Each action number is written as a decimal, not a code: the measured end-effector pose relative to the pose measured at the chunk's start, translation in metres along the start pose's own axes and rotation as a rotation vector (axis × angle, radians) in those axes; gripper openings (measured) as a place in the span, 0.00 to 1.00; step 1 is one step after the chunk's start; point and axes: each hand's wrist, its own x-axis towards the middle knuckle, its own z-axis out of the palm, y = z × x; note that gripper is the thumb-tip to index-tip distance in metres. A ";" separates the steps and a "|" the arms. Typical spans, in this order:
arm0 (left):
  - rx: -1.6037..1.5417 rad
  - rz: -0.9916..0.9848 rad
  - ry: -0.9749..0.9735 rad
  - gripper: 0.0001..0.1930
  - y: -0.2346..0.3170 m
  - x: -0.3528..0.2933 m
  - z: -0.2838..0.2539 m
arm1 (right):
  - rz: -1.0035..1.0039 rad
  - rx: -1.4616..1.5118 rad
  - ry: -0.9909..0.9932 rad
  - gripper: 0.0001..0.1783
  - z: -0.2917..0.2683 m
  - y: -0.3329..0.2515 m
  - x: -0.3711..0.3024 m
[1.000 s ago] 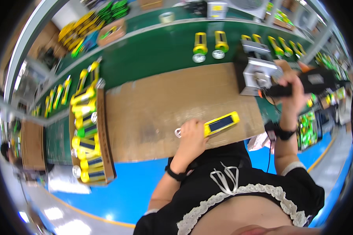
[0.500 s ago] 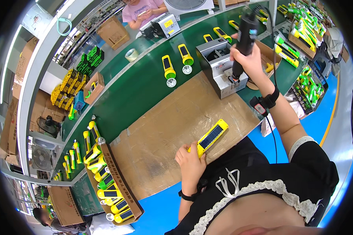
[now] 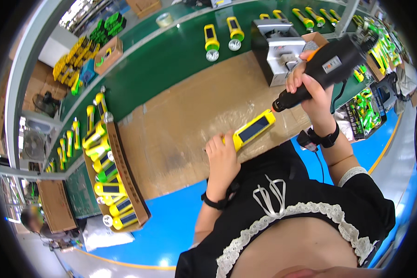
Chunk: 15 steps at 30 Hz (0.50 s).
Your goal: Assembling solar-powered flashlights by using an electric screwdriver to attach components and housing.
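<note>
My left hand [image 3: 222, 155] is closed round the near-left end of a yellow solar flashlight body [image 3: 255, 129], which lies tilted on the cardboard sheet with its dark panel facing up. In my right hand [image 3: 317, 95] I grip a black electric screwdriver [image 3: 329, 67], slanting down to the left. Its tip is at the far-right end of the yellow body; whether it touches a screw there is too small to tell. Beyond the screwdriver stands a grey-and-black box-shaped machine [image 3: 282, 53], probably a screw feeder.
The cardboard sheet [image 3: 180, 125] covers part of the green bench [image 3: 157, 69]. At left, a carton [image 3: 127, 180] holds several yellow flashlights. Two flashlights [image 3: 211, 41] lie beyond the sheet. A black crate [image 3: 366, 113] of green-and-white parts stands at right. The screwdriver's cord hangs beside my right wrist.
My right hand has brought the screwdriver from the machine down and toward me, to the far end of the yellow body. My left hand keeps its hold. The view has shifted.
</note>
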 end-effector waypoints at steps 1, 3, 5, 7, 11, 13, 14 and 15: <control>-0.009 0.028 0.030 0.26 -0.003 0.002 0.002 | 0.026 -0.033 -0.019 0.23 0.012 0.001 -0.008; -0.017 0.038 0.058 0.27 -0.006 0.001 0.005 | 0.058 -0.065 -0.079 0.26 0.032 0.005 -0.020; -0.028 0.048 0.098 0.27 -0.005 -0.001 0.008 | 0.094 -0.037 -0.105 0.26 0.047 0.014 -0.027; -0.047 0.010 0.108 0.28 0.001 -0.004 0.006 | 0.101 -0.019 -0.128 0.25 0.057 0.024 -0.031; -0.035 -0.039 0.162 0.30 0.006 -0.008 0.013 | 0.139 -0.065 -0.137 0.24 0.066 0.032 -0.035; -0.036 -0.037 0.178 0.29 0.008 -0.008 0.014 | 0.130 -0.057 -0.137 0.24 0.067 0.035 -0.037; -0.040 -0.032 0.188 0.29 0.008 -0.007 0.015 | 0.119 -0.024 -0.113 0.24 0.067 0.037 -0.039; -0.039 -0.033 0.191 0.29 0.008 -0.007 0.016 | 0.109 0.012 -0.089 0.24 0.067 0.040 -0.040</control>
